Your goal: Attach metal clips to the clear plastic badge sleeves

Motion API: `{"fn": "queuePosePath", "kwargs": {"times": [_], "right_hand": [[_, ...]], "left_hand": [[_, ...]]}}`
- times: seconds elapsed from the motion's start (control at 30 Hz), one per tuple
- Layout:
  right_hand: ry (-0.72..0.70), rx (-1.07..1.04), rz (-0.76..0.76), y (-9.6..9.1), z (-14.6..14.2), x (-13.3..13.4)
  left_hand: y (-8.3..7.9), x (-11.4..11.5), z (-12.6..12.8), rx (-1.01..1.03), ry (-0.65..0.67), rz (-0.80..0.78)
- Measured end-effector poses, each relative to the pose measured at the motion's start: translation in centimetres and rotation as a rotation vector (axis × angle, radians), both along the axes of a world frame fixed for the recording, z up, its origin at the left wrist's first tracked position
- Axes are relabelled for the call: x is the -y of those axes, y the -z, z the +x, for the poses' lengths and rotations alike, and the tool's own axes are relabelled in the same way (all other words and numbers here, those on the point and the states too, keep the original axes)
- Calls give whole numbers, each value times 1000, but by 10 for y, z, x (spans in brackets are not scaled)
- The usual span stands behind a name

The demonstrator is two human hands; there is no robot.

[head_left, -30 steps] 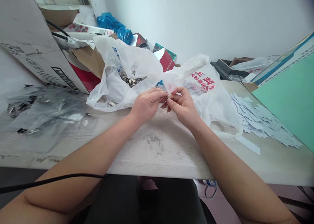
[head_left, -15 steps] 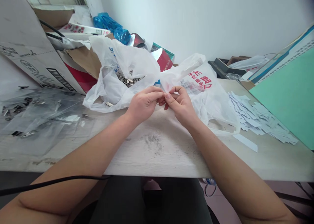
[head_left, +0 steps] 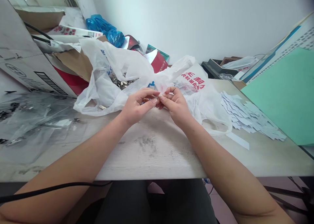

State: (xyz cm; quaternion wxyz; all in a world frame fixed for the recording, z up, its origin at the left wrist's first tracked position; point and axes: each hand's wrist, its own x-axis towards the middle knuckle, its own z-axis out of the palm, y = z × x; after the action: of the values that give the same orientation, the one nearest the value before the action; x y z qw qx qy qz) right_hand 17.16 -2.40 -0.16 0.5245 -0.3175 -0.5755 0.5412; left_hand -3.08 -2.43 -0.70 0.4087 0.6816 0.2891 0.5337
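The left hand (head_left: 137,108) and right hand (head_left: 175,106) are together above the middle of the surface (head_left: 157,162), their fingertips closed on a small silver metal piece (head_left: 160,94). The piece is mostly hidden by the fingers, so its exact shape cannot be made out. Just behind the hands, touching the fingers, lies a crumpled white plastic carrier bag with red print (head_left: 193,81). Inside its open folds is a heap of small silver metal parts (head_left: 121,82), and one loose part (head_left: 101,107) rests in the plastic near the heap.

Toward the right edge of the surface lies a loose pile of white paper strips (head_left: 245,117), with a single strip (head_left: 237,141) just in front of it. A flat mint-green board (head_left: 279,93) stands beyond them at the right. Along the left edge, clear plastic sheeting with small dark parts (head_left: 36,119) lies beside an open cardboard box (head_left: 24,60). Farther back, a crumpled blue plastic bag (head_left: 103,29) sits by the white wall.
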Motion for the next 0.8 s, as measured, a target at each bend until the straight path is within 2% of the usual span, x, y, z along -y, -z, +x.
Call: {"fn": "queuePosePath", "kwargs": {"times": [0.1, 0.2, 0.37, 0.47, 0.53, 0.63, 0.7, 0.77, 0.8], "right_hand": [[2, 0, 15, 0, 1, -2], [-7, 31, 55, -2, 4, -1], [-53, 186, 146, -11, 10, 11], [14, 337, 291, -14, 15, 15], [164, 358, 386, -13, 23, 9], [510, 393, 464, -8, 44, -16], [661, 638, 455, -3, 60, -36], [686, 943, 352, 3, 72, -52], [679, 1064, 289, 6, 75, -57]], "left_hand": [[-1, 0, -2, -162, -66, 145], [-4, 0, -5, -255, -58, 235], [-10, 0, -6, -330, -76, 228], [-10, 2, -4, -324, -150, 191], [-13, 10, -4, -251, -244, 135], [-26, 34, -20, -87, -465, 37], [-37, 54, -48, -40, -682, -2], [-48, 68, -90, -40, -931, -22], [-52, 72, -116, -63, -970, -99]]}}
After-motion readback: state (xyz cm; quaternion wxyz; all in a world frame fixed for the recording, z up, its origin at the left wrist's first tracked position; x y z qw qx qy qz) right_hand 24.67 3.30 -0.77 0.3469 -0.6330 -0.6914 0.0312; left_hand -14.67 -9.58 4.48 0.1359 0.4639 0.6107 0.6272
